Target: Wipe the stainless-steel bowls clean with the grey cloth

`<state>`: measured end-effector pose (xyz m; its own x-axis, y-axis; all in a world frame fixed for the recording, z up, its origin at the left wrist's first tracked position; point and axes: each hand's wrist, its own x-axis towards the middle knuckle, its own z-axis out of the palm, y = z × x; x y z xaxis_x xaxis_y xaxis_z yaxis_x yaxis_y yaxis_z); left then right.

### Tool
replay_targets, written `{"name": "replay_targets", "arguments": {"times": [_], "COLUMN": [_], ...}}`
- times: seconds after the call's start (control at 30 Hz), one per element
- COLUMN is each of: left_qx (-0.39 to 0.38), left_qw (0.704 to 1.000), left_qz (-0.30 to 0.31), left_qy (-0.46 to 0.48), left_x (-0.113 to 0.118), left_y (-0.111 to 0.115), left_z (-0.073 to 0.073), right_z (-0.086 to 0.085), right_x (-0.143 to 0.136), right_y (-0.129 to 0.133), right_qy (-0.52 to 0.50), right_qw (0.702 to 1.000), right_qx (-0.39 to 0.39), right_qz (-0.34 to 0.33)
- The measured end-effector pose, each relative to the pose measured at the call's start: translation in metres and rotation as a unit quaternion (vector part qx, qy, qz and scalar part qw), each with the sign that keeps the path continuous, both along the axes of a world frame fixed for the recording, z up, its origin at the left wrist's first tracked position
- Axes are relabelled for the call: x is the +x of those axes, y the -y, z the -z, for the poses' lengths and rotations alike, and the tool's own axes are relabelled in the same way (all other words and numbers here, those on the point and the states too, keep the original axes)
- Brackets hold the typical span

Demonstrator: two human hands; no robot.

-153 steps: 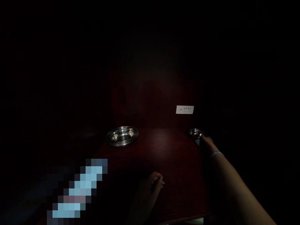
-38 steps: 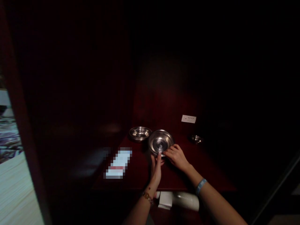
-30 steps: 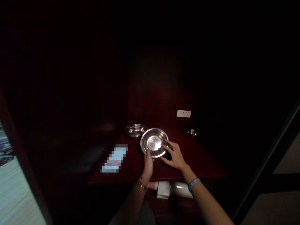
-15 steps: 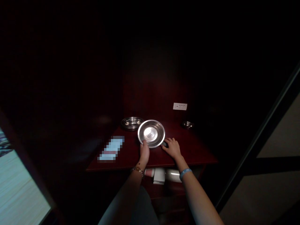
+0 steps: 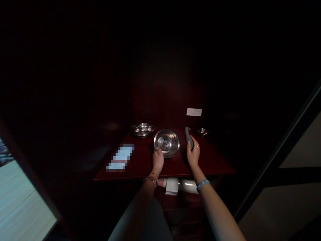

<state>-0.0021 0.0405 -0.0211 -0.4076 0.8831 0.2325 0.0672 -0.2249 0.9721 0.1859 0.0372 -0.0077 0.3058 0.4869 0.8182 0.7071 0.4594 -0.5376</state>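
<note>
Holding a round, shiny steel bowl (image 5: 167, 142), your left hand (image 5: 157, 161) is closed over its near rim, thumb on the inside and fingers hidden beneath. Take that bowl as the landmark: it tips its hollow toward you over a dark red wooden surface (image 5: 142, 160), and you cannot tell whether its base touches the wood. Just right of the bowl and apart from it, your right hand (image 5: 194, 155) has its fingers curled around a limp, dark grey cloth (image 5: 188, 135), whose top pokes up past your fingertips.

Behind and left of the bowl sits a stack of wide steel dishes (image 5: 142, 135); behind and right of it, past the cloth, is a small steel bowl (image 5: 202, 132). Left of the landmark bowl and nearer you lies a pale blue oblong (image 5: 121, 157), masked by coarse pixels. Beyond the bowl, rightward, a white rectangular socket plate (image 5: 194, 112) is on the wall.
</note>
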Motion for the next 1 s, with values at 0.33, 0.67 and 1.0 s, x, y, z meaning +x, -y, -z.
{"name": "replay_targets", "arguments": {"times": [0.33,0.67,1.0], "left_qx": [0.027,0.013,0.051], "left_qw": [0.999,0.999,0.997], "left_qz": [0.02,0.037,0.051], "left_qy": [0.011,0.001,0.011], "left_x": [0.003,0.005,0.005], "left_y": [0.0,-0.003,0.002], "left_z": [0.002,0.004,0.0], "right_z": [-0.016,-0.015,-0.016], "right_x": [-0.029,-0.031,-0.032], "right_y": [0.019,0.014,0.014], "right_qy": [0.365,0.422,0.417], "right_qw": [0.924,0.903,0.904], "right_qx": [-0.112,-0.074,-0.091], "right_qz": [0.002,-0.028,-0.029]}}
